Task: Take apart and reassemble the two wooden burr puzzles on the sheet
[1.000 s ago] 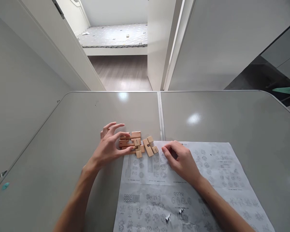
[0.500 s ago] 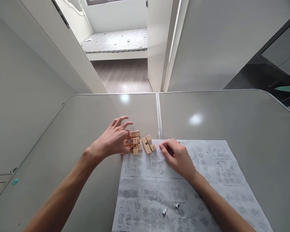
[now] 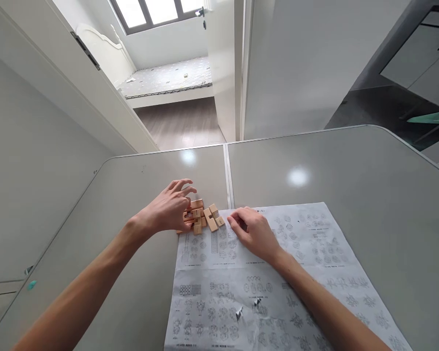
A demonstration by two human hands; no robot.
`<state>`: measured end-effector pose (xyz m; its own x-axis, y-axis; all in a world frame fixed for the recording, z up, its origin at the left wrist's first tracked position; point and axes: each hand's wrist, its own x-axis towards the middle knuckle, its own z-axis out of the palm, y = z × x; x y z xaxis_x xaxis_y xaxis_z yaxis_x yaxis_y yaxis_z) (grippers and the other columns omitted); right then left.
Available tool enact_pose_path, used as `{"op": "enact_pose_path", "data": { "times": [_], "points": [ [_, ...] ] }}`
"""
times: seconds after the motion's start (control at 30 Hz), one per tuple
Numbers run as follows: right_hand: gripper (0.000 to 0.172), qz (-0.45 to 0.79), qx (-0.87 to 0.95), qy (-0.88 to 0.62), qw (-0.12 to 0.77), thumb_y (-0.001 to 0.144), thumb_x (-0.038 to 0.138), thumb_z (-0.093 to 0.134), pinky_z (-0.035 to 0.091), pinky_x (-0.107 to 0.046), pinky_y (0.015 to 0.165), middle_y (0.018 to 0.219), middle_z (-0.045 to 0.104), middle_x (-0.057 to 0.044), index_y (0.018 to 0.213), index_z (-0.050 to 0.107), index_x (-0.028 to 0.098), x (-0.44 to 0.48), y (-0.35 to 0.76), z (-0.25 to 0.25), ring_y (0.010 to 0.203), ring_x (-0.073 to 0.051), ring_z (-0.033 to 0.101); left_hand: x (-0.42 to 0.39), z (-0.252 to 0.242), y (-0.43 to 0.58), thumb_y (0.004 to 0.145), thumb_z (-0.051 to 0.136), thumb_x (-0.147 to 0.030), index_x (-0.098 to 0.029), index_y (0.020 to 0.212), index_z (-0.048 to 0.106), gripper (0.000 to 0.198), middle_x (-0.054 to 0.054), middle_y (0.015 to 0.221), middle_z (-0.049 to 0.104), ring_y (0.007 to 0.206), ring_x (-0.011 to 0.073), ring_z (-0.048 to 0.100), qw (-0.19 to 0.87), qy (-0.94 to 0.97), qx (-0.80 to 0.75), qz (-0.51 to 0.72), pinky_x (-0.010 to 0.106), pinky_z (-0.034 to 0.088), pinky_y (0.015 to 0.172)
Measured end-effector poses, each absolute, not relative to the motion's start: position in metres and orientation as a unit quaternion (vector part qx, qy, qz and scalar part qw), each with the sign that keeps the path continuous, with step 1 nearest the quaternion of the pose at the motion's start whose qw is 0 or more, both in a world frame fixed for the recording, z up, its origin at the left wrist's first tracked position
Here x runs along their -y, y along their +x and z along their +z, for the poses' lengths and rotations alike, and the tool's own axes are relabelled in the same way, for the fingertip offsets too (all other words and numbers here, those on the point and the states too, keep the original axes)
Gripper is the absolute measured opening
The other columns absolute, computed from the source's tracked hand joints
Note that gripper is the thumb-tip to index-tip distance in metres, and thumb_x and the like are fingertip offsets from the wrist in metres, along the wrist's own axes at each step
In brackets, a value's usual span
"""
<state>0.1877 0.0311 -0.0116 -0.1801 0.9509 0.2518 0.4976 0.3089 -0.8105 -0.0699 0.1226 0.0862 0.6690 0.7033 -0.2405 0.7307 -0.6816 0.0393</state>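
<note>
While the left hand (image 3: 170,209) arches over the wooden blocks (image 3: 202,217) with its fingers spread and its thumb tucked against the near side of the pile, no piece looks pinched or lifted. The blocks lie in a small, loose cluster at the eleven o'clock corner of the paper sheet (image 3: 278,273), partly on the sheet and partly on the bare table (image 3: 332,165). The right hand (image 3: 250,231) rests knuckles up on the sheet at three o'clock of the blocks. Its fingers are loosely bent with the tips just beside the nearest piece, and nothing shows between them. Judging by how things lie, the work is at an early stage. Several pieces sit side by side and touching, and one or two lie slanted at the right of the cluster, but whether any are locked together is too small to tell, and no finished shape stands anywhere. The sheet of printed diagrams is spread flat, and its near part is creased. There is plenty of room: bare tabletop runs toward twelve and two o'clock, up to the far edge. The table's seam (image 3: 227,175) passes just at one o'clock of the blocks, and the left edge lies well apart at nine o'clock.
</note>
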Motion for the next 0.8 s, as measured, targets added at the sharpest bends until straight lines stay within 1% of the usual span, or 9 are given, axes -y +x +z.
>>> {"op": "enact_pose_path", "data": {
  "times": [0.13,0.3,0.43,0.6,0.7,0.8],
  "points": [
    [0.034,0.296,0.709,-0.51,0.388,0.109,0.032,0.051,0.042,-0.032,0.066,0.07,0.059,-0.001,0.076,0.052,0.024,-0.031,0.188,-0.011,0.068,-0.02,0.055,-0.125,0.085,-0.071,0.066,0.083,-0.036,-0.024,0.069,0.073,0.016,0.008,0.144,0.071,0.155,0.0393,0.039,0.08,0.912,-0.392,-0.091,0.052,0.035,0.125],
    [0.033,0.297,0.709,-0.508,0.389,0.109,0.03,0.051,0.042,-0.032,0.067,0.07,0.06,0.0,0.076,0.051,0.024,-0.031,0.188,-0.012,0.069,-0.019,0.055,-0.124,0.09,-0.074,0.063,0.086,-0.032,-0.024,0.068,0.073,0.017,0.007,0.142,0.071,0.155,0.0401,0.039,0.101,0.908,-0.396,-0.089,0.051,0.033,0.126],
    [0.033,0.297,0.711,-0.506,0.388,0.109,0.029,0.052,0.041,-0.031,0.066,0.069,0.059,0.0,0.076,0.051,0.024,-0.031,0.189,-0.011,0.068,-0.019,0.054,-0.122,0.094,-0.077,0.063,0.086,-0.033,-0.024,0.065,0.072,0.017,0.007,0.14,0.072,0.155,0.0402,0.039,0.097,0.908,-0.393,-0.104,0.052,0.033,0.126],
    [0.033,0.299,0.709,-0.508,0.387,0.108,0.029,0.053,0.041,-0.032,0.065,0.07,0.06,0.0,0.076,0.052,0.024,-0.031,0.189,-0.013,0.068,-0.019,0.054,-0.124,0.099,-0.078,0.06,0.086,-0.028,-0.024,0.057,0.07,0.017,0.008,0.134,0.075,0.154,0.0406,0.041,0.082,0.912,-0.381,-0.131,0.052,0.035,0.125],
    [0.033,0.3,0.708,-0.508,0.387,0.108,0.03,0.053,0.041,-0.032,0.066,0.07,0.06,0.0,0.076,0.053,0.024,-0.031,0.189,-0.014,0.069,-0.019,0.054,-0.126,0.103,-0.077,0.059,0.088,-0.031,-0.024,0.054,0.067,0.022,0.008,0.131,0.076,0.152,0.0417,0.042,0.102,0.91,-0.381,-0.126,0.052,0.034,0.125],
    [0.033,0.301,0.707,-0.509,0.388,0.109,0.03,0.052,0.041,-0.032,0.066,0.07,0.059,0.0,0.076,0.052,0.024,-0.03,0.189,-0.014,0.069,-0.019,0.054,-0.127,0.105,-0.075,0.06,0.086,-0.033,-0.024,0.053,0.066,0.023,0.008,0.131,0.076,0.152,0.0408,0.043,0.092,0.911,-0.376,-0.138,0.052,0.035,0.125]
  ]
}}
